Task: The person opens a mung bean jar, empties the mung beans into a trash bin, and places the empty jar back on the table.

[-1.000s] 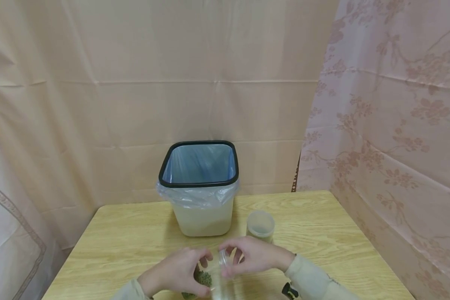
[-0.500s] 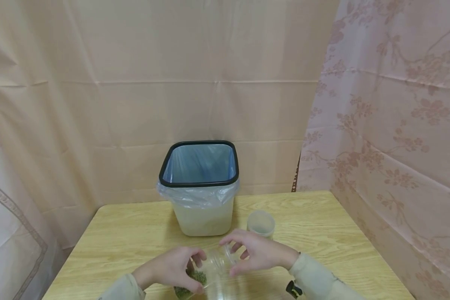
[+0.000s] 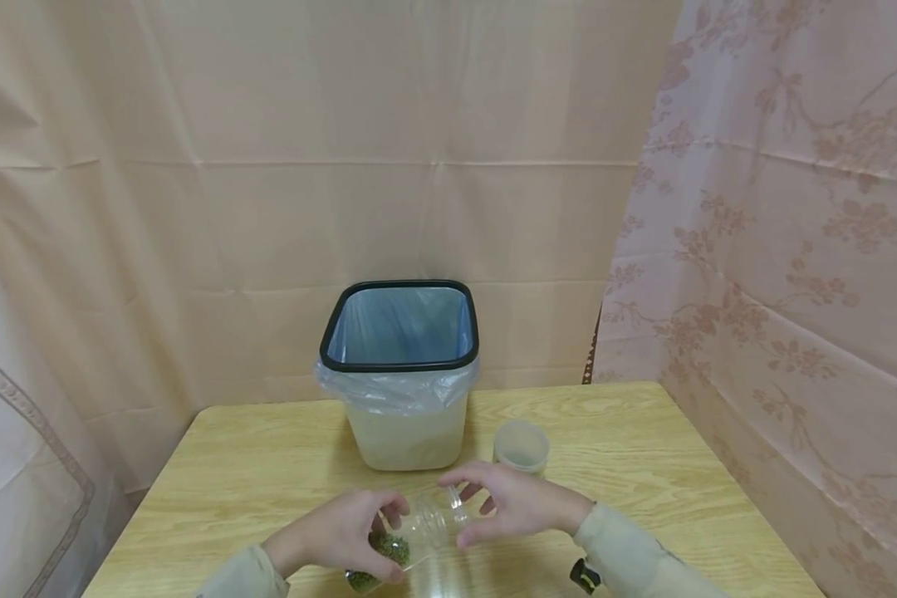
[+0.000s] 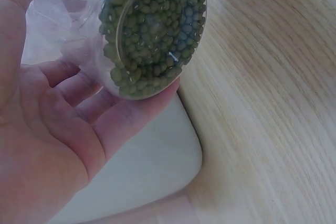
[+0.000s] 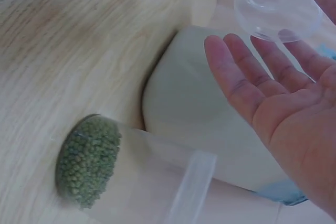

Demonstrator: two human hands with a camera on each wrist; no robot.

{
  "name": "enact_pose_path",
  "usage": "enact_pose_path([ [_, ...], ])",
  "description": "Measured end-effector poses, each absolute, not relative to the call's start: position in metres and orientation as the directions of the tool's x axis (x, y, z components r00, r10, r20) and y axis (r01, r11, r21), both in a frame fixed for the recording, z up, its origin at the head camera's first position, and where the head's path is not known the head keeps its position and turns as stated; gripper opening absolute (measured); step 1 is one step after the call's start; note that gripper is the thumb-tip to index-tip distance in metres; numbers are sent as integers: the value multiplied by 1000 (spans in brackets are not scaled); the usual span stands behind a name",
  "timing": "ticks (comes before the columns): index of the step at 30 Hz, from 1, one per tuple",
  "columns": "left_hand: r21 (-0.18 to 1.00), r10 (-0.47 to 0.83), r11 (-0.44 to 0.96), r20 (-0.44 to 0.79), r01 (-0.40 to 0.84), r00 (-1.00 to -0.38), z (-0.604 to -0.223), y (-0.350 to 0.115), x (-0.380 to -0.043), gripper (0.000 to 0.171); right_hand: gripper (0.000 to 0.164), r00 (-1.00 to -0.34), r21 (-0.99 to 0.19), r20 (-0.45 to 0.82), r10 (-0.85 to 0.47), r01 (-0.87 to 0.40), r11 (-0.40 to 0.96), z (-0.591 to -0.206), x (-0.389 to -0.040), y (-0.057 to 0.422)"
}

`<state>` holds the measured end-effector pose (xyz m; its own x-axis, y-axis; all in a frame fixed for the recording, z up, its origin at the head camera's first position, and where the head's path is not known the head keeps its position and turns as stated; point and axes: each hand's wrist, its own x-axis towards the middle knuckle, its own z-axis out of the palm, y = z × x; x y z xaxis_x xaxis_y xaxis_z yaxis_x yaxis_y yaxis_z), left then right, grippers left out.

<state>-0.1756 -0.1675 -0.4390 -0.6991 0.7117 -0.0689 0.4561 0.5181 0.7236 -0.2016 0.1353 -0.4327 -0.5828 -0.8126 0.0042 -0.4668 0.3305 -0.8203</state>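
Observation:
My left hand grips a clear plastic jar, tilted, with green mung beans gathered at its bottom. The jar's threaded neck points toward my right hand. Thumb and fingers of that hand hold a round clear lid by its edge, right at the jar's mouth; whether the two touch, I cannot tell. On the table beyond my right hand stands a translucent container, upright. Its lower part holds green beans, seen in the right wrist view.
A pale bin with a black rim and a plastic liner stands at the back of the wooden table. Beige curtains hang behind it, and a pink floral cloth hangs on the right. A small dark object lies by the right sleeve.
The left hand has shifted slightly left with the jar, whose threaded neck now shows plainly. The right hand has moved a little up and right with the lid.

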Motion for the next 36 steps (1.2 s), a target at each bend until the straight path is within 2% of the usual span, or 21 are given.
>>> enact_pose_path([
  [17,709,703,529,-57,467,-709,-442,-170,-177,60,65,-602,-807,-53,-796,-444,390,-468,-214,124],
  [30,712,693,553,-104,433,-713,-445,-172,-177,65,66,-614,-760,-86,-785,-469,450,-482,-214,124],
  [36,705,702,545,-88,453,-707,-446,-171,-177,65,67,-618,-704,-64,-784,-528,474,-485,-215,125],
])
